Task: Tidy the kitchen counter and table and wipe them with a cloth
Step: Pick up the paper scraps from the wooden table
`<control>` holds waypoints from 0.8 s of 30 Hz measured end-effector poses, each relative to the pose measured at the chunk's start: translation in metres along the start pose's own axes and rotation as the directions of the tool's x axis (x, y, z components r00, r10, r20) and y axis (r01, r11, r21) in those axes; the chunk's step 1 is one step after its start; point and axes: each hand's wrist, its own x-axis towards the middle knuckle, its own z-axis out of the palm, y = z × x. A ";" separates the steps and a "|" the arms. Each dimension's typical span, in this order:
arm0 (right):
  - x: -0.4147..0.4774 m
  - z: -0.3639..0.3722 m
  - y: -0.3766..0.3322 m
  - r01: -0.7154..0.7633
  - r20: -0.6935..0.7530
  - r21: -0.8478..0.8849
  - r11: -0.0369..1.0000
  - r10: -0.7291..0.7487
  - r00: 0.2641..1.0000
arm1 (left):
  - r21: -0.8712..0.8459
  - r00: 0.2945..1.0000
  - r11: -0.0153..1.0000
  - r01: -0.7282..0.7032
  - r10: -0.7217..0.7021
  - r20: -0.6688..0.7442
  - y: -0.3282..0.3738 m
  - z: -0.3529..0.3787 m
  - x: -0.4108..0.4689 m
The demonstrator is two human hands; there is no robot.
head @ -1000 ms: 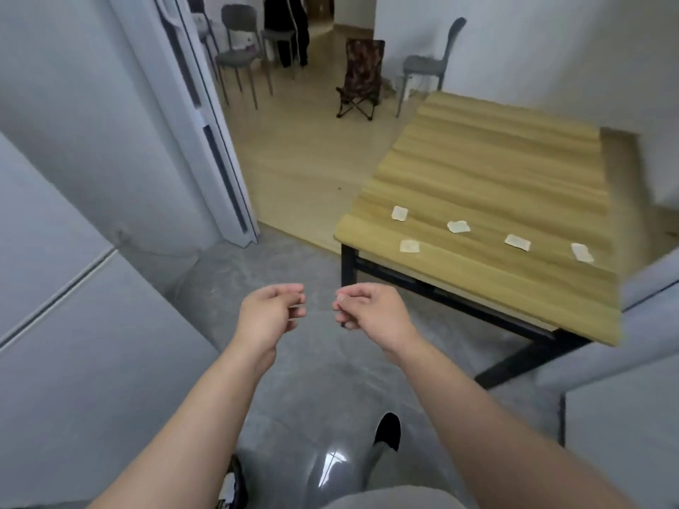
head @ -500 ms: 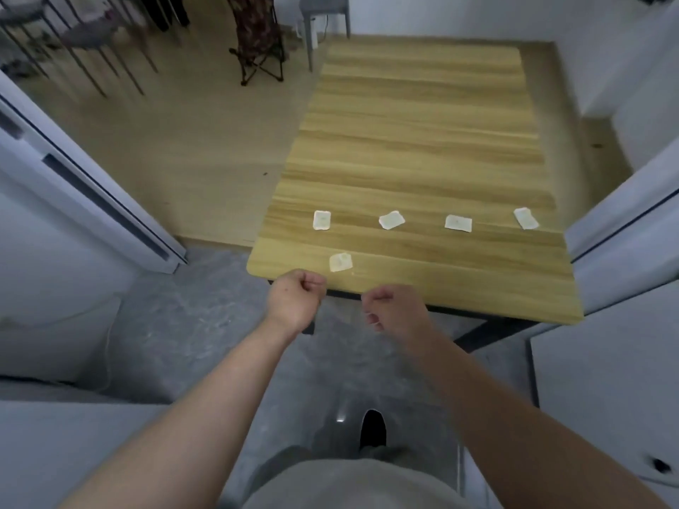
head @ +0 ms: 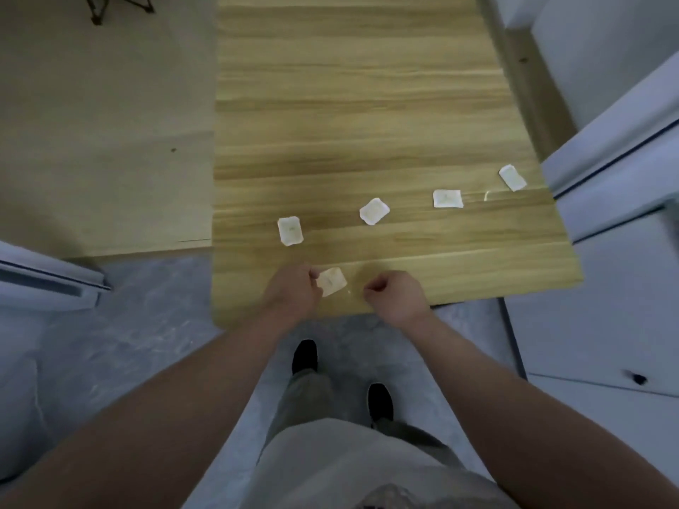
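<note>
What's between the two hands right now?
One white paper scrap on the table, by the left hand; bare wood up to the right hand. Head view.

Tabletop [head: 367, 104] open beyond paper scraps [head: 374, 211]; scraps dot near edge; white cabinets [head: 624, 270] hem right side; floor [head: 110, 123] open left.

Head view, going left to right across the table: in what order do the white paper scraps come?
leftmost scrap → near-edge scrap → tilted middle scrap → square scrap → rightmost scrap

Five small white scraps [head: 374, 211] lie scattered on the wooden table [head: 360, 104].
</note>
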 end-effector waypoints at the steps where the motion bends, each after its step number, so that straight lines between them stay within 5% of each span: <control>1: 0.005 0.004 -0.003 -0.031 -0.011 -0.001 1.000 0.031 0.999 | 0.037 0.999 0.999 -0.027 0.026 0.026 -0.003 0.000 0.007; 15: 0.026 0.015 -0.006 -0.180 -0.147 0.106 0.978 0.195 0.970 | 0.256 0.974 0.941 -0.223 0.201 0.109 -0.006 0.031 0.051; 24: 0.035 0.015 -0.010 -0.185 -0.159 0.106 0.977 0.201 0.967 | 0.186 0.971 0.955 -0.233 0.216 0.106 -0.007 0.031 0.050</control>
